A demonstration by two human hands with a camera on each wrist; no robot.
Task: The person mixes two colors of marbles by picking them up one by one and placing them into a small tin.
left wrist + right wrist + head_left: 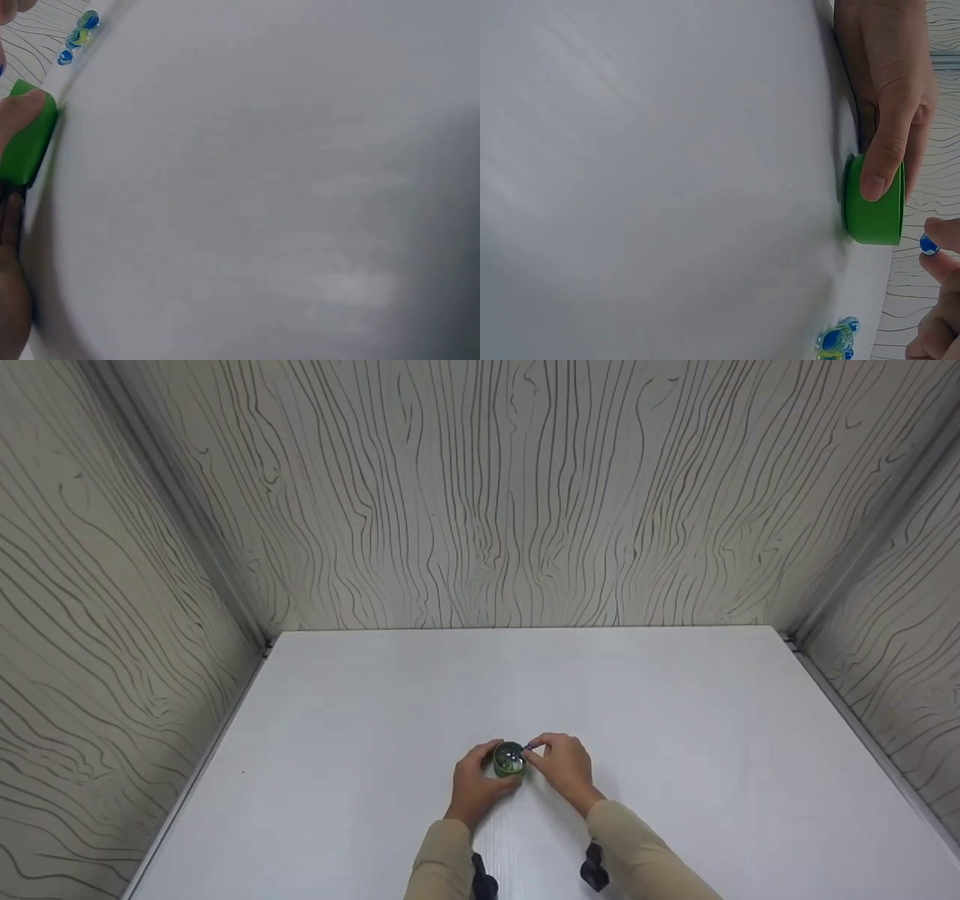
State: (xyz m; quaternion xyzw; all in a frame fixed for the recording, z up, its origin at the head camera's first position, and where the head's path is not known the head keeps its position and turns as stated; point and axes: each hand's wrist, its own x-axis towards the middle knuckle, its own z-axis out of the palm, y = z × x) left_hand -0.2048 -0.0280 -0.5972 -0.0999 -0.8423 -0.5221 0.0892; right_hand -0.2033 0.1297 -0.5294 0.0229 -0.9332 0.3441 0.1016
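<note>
A small green cup (510, 772) stands upright on the white table, its open top showing shiny, glassy contents in the head view. My left hand (478, 784) grips it from the left, thumb along the near side and fingers round the far side; the thumb (885, 169) presses its wall in the right wrist view. Right beside the rim, my right hand (564, 765) pinches a blue-and-white glass marble (928, 244) between thumb and fingertip. Several blue, green and yellow marbles (834, 339) lie close together on the table near the cup, also visible as marbles (78, 37) in the left wrist view.
The white table (360, 705) spreads out around both hands. Wood-grain patterned panels (480, 495) rise behind it and on both sides. Dark wrist devices (595, 868) sit by the beige sleeves (637, 847).
</note>
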